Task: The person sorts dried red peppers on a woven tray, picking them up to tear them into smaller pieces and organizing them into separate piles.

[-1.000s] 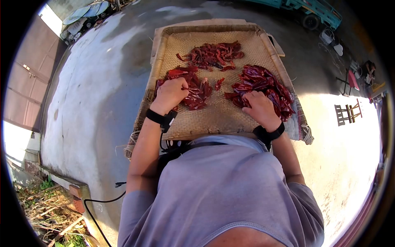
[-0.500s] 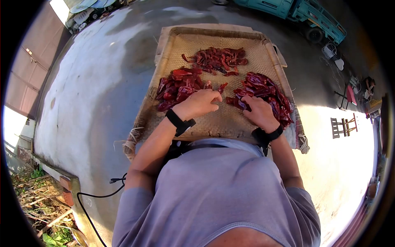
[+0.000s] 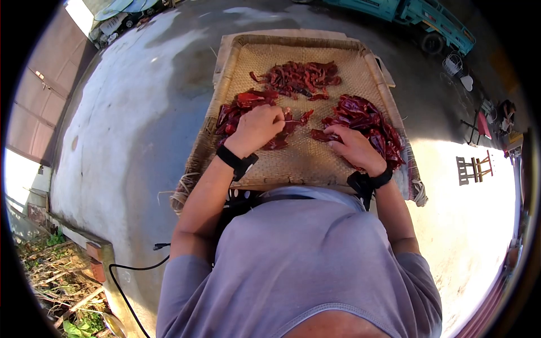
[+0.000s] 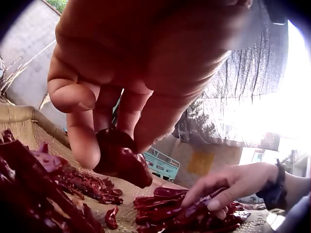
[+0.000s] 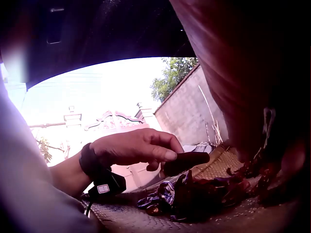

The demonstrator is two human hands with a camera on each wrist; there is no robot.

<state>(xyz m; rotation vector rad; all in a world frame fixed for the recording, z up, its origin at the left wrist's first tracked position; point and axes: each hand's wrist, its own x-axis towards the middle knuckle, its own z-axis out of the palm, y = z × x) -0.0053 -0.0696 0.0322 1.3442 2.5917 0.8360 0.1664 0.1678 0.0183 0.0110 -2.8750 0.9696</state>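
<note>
Dried red chili peppers lie in several groups on a woven tray (image 3: 315,169). My left hand (image 3: 259,128) is raised over the left pile of chilies (image 3: 228,118). Between its thumb and fingers it pinches a glossy dark red chili (image 4: 124,162), also seen from the side in the right wrist view. At the right pile (image 3: 363,112), my right hand (image 3: 356,151) rests low, thumb and fingers closed about a chili (image 4: 206,198) at the pile's near left edge. One small chili piece (image 4: 112,217) lies alone between the piles.
A third heap of thinner, shrivelled chilies (image 3: 298,76) lies toward the tray's far end. The tray has a raised, bound rim (image 3: 225,73). Beyond it are a concrete floor (image 3: 124,112), a teal cart (image 3: 434,22) and a small wooden stool (image 3: 474,170).
My left hand went from the left pile toward the middle, then back over the pile, now with a chili. My right hand stays at the right pile, its fingers shifting slightly.
</note>
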